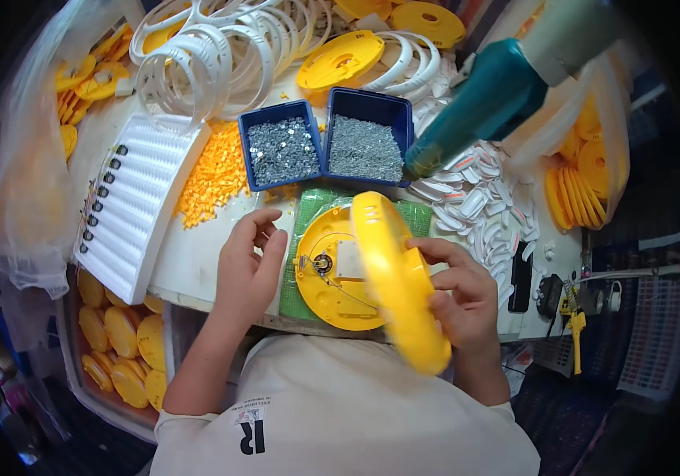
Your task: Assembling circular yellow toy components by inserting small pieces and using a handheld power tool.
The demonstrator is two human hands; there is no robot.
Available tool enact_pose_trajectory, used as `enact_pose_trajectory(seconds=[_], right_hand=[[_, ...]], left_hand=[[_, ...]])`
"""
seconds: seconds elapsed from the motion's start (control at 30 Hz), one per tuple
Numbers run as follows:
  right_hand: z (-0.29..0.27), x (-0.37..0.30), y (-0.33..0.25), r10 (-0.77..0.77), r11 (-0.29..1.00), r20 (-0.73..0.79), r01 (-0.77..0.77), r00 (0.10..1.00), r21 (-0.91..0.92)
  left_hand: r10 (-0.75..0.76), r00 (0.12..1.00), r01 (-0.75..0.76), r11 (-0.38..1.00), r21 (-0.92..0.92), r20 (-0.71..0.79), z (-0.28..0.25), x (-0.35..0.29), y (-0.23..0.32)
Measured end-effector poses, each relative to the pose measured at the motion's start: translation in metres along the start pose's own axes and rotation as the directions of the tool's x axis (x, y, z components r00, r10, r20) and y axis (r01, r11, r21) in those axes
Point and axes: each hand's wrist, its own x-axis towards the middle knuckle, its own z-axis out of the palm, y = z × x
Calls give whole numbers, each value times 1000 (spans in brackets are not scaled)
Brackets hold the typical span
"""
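In my right hand (467, 297) is a round yellow plastic cover (399, 289), tilted on edge and slightly blurred. It partly hides a round yellow housing (336, 305) lying open on a green mat (299, 297). Inside the housing I see a small round black part (322, 263), thin wires and a pale rectangular block (349, 259). My left hand (253, 258) hovers just left of the housing, fingers loosely curled and apart, with nothing in it.
Two blue bins (246, 159) of small metal parts stand behind the mat. A teal power tool (479, 111) hangs at the right. Orange pieces (217, 170), a white ribbed tray (145, 202), white parts (479, 194), white rings (205, 75) and a phone (521, 278) surround it. Yellow discs fill a crate (167, 333) below.
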Motion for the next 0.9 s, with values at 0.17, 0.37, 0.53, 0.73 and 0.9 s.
enact_pose_trajectory(seconds=[0.17,0.37,0.53,0.73,0.9], right_hand=[[17,6,16,-49,826,86,89,995,-557],[34,11,32,-21,748,109,88,994,-658],[42,19,31,0,712,138,96,990,-695],[48,26,28,6,645,202,151,979,-749],[51,29,23,25,580,262,199,965,-790]], left_hand=[[-81,993,71,991,115,84,4,-15,-14],[-102,984,86,989,118,143,11,-20,-17],[-190,957,188,982,34,219,4,-14,-17],[-205,940,222,974,-33,273,2,-12,-23],[-202,940,224,973,-51,275,1,-12,-24]])
